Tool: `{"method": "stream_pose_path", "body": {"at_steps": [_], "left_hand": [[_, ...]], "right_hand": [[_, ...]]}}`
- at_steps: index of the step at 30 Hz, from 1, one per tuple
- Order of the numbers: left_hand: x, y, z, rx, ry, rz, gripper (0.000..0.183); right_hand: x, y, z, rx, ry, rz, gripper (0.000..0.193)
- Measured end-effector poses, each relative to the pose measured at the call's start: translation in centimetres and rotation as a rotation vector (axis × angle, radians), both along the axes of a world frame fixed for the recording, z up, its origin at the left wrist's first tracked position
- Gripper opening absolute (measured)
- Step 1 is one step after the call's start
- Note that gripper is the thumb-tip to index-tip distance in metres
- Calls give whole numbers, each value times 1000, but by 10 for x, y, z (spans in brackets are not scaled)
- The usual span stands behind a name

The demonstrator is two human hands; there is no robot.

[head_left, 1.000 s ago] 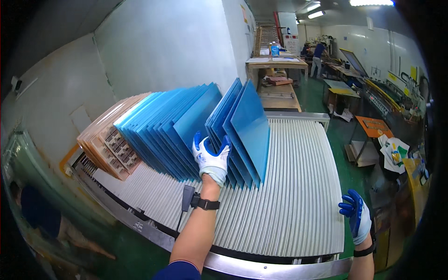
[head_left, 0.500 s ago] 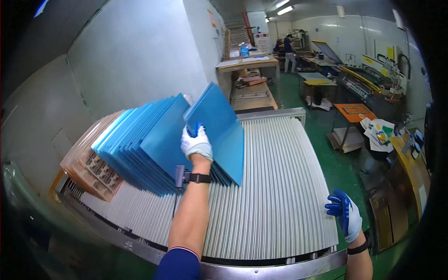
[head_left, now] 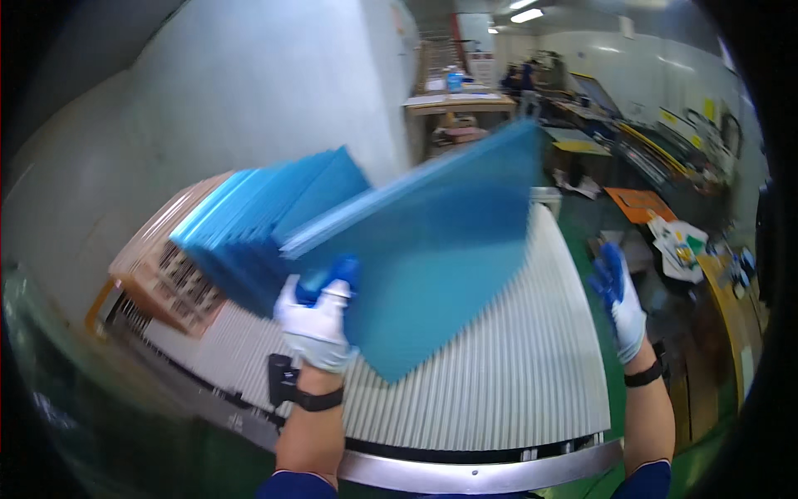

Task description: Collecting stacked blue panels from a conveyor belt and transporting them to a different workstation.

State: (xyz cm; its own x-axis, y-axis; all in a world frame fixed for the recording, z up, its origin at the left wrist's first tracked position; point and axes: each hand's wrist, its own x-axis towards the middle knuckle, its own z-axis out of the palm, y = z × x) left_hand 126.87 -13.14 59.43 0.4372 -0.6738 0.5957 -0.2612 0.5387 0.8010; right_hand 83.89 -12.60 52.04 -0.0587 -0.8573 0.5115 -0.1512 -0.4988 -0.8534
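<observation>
My left hand (head_left: 320,320), in a white and blue coated glove, grips a small stack of blue sheets (head_left: 440,258) by its left edge. The stack is tilted over the ribbed roller surface (head_left: 507,382), one corner pointing down toward me. Motion blur hides how many sheets there are. Left of the hand, a row of blue sheets (head_left: 249,220) stands leaning on edge. My right hand (head_left: 620,303), gloved alike, hangs in the air past the right side of the rollers. Its fingers are stretched out, and it holds nothing.
Copper-coloured panels (head_left: 166,270) stand at the left end of the row. A metal rail (head_left: 465,476) edges the rollers near me. Behind are a wooden table (head_left: 461,106) and a person (head_left: 529,87) farther off. An orange board (head_left: 638,205) lies to the right.
The held blue sheets have moved away from the row and swung rightward over the rollers, tilting. My left hand came nearer with them. My right hand rose, its fingers straightening.
</observation>
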Motion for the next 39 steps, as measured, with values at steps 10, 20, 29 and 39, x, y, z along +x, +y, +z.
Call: {"method": "stream_pose_path", "body": {"at_steps": [10,20,29,39], "left_hand": [[61,-4,-31,-271,112,-581,46],[123,-120,-85,128,-113,550,105],[67,-169,-64,145,-47,505,67],[58,-84,-18,71,-260,436,32]], "right_hand": [[-40,-16,-13,-57,-216,103,36],[-24,-29,-6,-18,-231,83,38],[-30,-53,-12,72,-488,164,37],[-22,-44,-7,86,-471,230,41]]}}
